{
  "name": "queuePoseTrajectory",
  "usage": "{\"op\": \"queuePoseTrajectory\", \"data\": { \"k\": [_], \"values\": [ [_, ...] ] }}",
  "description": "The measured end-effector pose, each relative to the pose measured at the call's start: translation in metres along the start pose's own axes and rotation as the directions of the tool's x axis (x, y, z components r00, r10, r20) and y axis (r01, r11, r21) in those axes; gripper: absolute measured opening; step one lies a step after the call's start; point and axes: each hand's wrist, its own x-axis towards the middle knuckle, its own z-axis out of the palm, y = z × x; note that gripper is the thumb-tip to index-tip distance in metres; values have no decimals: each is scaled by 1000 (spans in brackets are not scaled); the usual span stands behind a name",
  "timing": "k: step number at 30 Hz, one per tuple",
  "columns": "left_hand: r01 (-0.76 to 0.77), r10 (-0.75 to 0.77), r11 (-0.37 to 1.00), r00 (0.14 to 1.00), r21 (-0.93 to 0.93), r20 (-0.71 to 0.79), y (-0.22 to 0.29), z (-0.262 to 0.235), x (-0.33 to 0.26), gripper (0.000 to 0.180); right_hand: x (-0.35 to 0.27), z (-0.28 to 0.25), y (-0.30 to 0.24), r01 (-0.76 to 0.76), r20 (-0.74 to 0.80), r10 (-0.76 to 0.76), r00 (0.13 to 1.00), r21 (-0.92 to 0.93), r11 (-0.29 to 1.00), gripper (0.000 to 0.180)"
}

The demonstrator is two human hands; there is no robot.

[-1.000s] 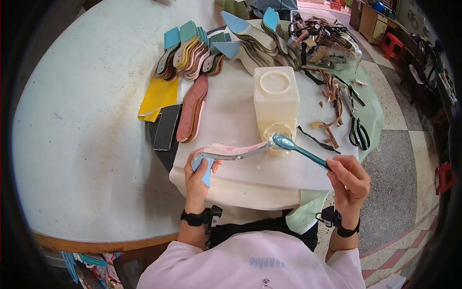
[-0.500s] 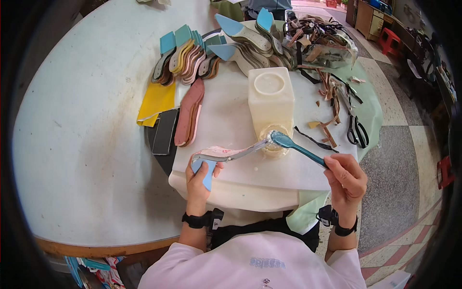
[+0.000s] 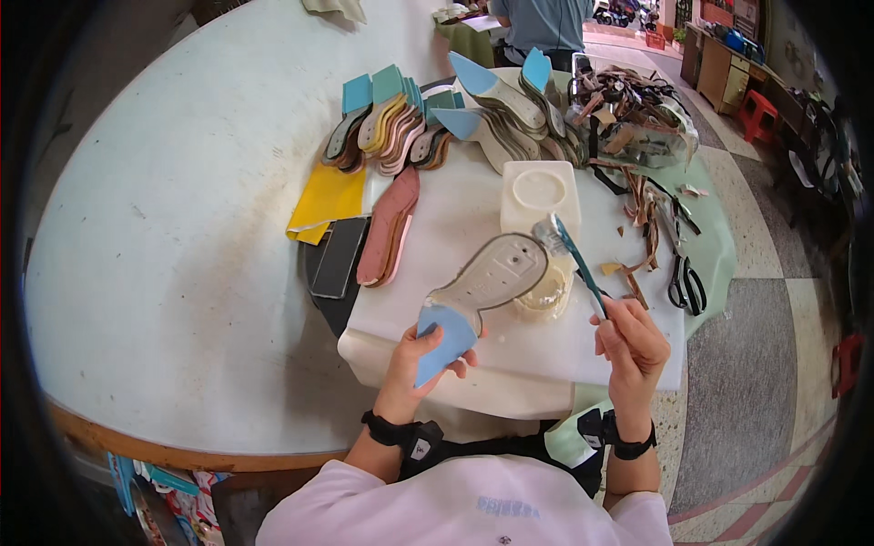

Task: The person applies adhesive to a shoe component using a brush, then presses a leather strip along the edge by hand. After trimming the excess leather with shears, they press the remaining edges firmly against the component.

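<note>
My left hand (image 3: 401,373) grips a shoe insole (image 3: 492,276) by its pale blue toe part, thumb on top. The insole's grey heel end points up and right, its broad face toward me. With pinched fingers, my right hand (image 3: 635,341) holds a teal-handled brush (image 3: 583,268) nearly upright. Its whitish, coated bristles are at the heel's right edge; whether they touch is hard to tell. Behind the insole lies a white plastic jug (image 3: 539,214), with a round, glue-smeared opening (image 3: 548,298) on its near part, partly covered by the insole.
Stacked insoles (image 3: 387,127) with blue and green ends line the back. Reddish insoles (image 3: 390,232), a dark flat block (image 3: 340,259) and yellow sheet (image 3: 330,198) lie left. Scraps (image 3: 648,214), black-handled scissors (image 3: 687,287) and a scrap-filled clear bin (image 3: 637,132) are right. A person (image 3: 544,27) is beyond.
The insole has turned from edge-on to showing its broad face. My right hand has tipped the brush from slanting left to nearly upright, by the heel's rim. The view has shifted slightly.
</note>
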Motion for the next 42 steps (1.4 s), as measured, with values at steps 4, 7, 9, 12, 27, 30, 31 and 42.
{"op": "queuePoseTrajectory", "data": {
  "k": [4,7,9,12,27,30,31,42],
  "values": [
    [162,-153,983,983,-83,101,9,-7,0,47,11,19,0,-54,29,51,998,111,992,25],
    [261,-241,953,961,-154,139,10,-14,-1,46,13,34,5,-60,34,56,998,147,987,25],
    [350,-309,908,931,-229,195,9,-20,-1,45,11,43,9,-3,28,0,1000,111,994,26],
    [455,-370,835,880,-310,297,6,-28,0,43,9,51,13,137,10,-136,991,-33,990,28],
    [569,-258,666,783,-483,566,-8,-33,1,33,21,53,8,276,51,-272,961,-274,921,30],
    [577,-284,655,786,-487,550,-9,-34,-1,32,23,53,6,329,12,-337,941,-253,910,29],
    [585,-286,644,782,-493,554,-9,-33,-1,32,25,51,4,314,8,-324,946,-265,912,29],
    [679,-357,539,720,-498,596,-17,-27,-6,34,23,50,2,380,68,-377,924,-290,878,33]
  ]
}}
